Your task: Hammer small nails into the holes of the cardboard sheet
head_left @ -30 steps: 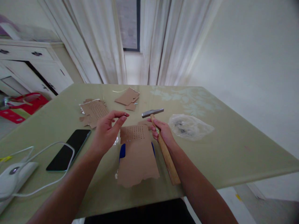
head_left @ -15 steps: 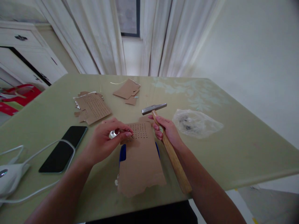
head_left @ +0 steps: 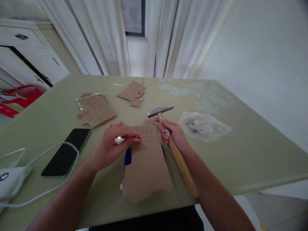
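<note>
My left hand [head_left: 115, 144] is closed in a pinch over the cardboard sheet [head_left: 148, 170]. Between thumb and forefinger is what looks like a small nail [head_left: 137, 137], mostly covered by the fingertips. Rows of small holes mark the sheet's far end, beside those fingertips. Something blue [head_left: 128, 156] shows from under the sheet on both sides. In my right hand [head_left: 174, 133] is a hammer [head_left: 179, 158], gripped high on its wooden handle. Its steel head is raised past the sheet's far right corner, and the handle slants down toward the near table edge.
Left of the sheet lie a phone [head_left: 66, 154] and a white device [head_left: 14, 183] with a cable. Farther back are a punched cardboard piece [head_left: 96, 109] and cardboard scraps [head_left: 132, 91]. A clear plastic bag [head_left: 204, 126] with small dark things lies right of the hammer.
The left fingertips have shifted slightly right along the rows of holes, still pinched. My right hand holds the hammer in nearly the same place. The whole view has moved slightly.
</note>
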The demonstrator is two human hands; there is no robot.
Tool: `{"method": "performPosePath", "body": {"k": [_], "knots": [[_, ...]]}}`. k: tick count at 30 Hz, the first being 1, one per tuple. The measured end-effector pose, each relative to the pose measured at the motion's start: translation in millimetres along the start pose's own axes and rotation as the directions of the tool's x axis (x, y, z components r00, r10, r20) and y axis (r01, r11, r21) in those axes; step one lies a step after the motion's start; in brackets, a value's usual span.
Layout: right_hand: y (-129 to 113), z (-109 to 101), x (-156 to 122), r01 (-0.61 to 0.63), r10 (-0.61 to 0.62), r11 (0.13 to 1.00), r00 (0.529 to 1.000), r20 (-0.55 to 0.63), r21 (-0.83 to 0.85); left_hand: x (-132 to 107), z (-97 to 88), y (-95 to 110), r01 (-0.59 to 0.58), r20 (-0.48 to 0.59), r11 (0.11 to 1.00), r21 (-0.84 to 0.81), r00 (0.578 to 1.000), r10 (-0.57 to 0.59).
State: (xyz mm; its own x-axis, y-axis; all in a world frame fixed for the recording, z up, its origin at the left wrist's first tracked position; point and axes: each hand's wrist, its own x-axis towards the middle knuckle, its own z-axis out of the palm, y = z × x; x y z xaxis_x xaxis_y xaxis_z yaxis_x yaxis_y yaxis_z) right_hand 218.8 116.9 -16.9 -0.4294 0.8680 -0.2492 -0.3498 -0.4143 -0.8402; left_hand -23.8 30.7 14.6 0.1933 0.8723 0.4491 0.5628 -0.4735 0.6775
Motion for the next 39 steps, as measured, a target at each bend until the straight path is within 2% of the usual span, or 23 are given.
{"method": "performPosePath", "body": {"k": [18, 39], "knots": [[-0.7, 1.4, 0.1, -0.017, 0.017, 1.0, 1.0, 0.004, -0.002, -0.1, -1.0, 0.1, 0.05, 0.034, 0.999, -0.006, 0.998, -0.05], [1.6, 0.3, 0.6, -0.009, 0.009, 1.0, 1.0, 0.002, -0.012, 0.4, -0.7, 2.4, 0.016, 0.01, 1.0, -0.009, 1.0, -0.016]]}}
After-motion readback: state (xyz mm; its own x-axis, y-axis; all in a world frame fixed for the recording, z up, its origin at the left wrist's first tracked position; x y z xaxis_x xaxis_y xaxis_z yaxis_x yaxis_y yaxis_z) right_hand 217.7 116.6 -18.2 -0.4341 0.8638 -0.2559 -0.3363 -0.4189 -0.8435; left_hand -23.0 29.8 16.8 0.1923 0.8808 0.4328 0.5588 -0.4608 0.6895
